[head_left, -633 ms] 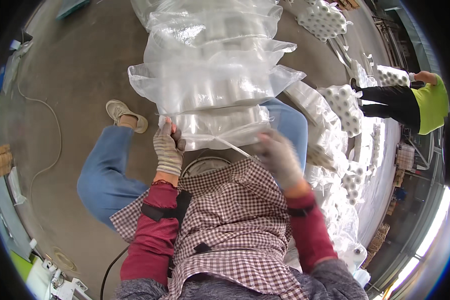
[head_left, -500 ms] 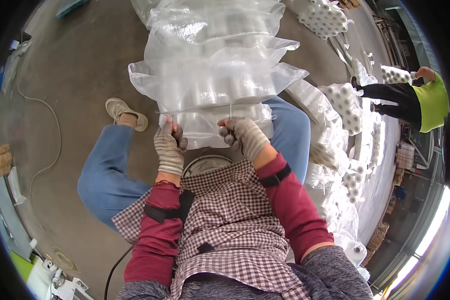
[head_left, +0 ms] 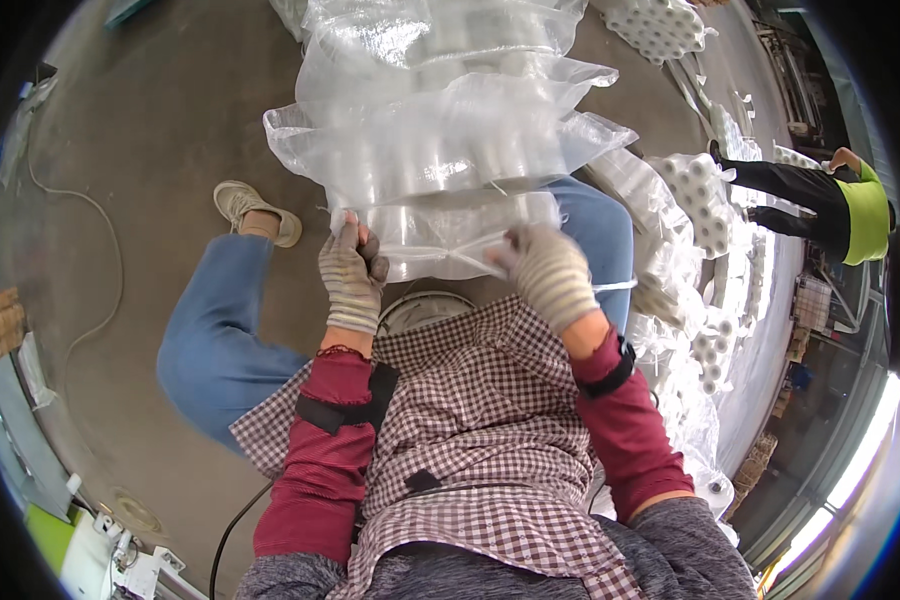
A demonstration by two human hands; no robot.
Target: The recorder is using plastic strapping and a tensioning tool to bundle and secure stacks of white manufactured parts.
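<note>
A large clear plastic bag (head_left: pixel 440 150) full of white rolls lies across my knees, its near end gathered. My left hand (head_left: pixel 348 275), in a striped work glove, pinches the bag's near left corner. A little to the right, my gloved right hand (head_left: pixel 545 270) grips the gathered plastic and a thin white string (head_left: pixel 470 255) that runs across the bag mouth. I sit with a checked apron over blue jeans.
Loose white rolls and more filled bags (head_left: pixel 690 200) pile up to my right. Another person in a yellow-green vest (head_left: pixel 855 205) bends over at the far right. A cable (head_left: pixel 90 260) trails over the concrete floor on the left.
My right hand moved from the right side of the bag to its near edge and closed on the string. The left hand stayed on its corner.
</note>
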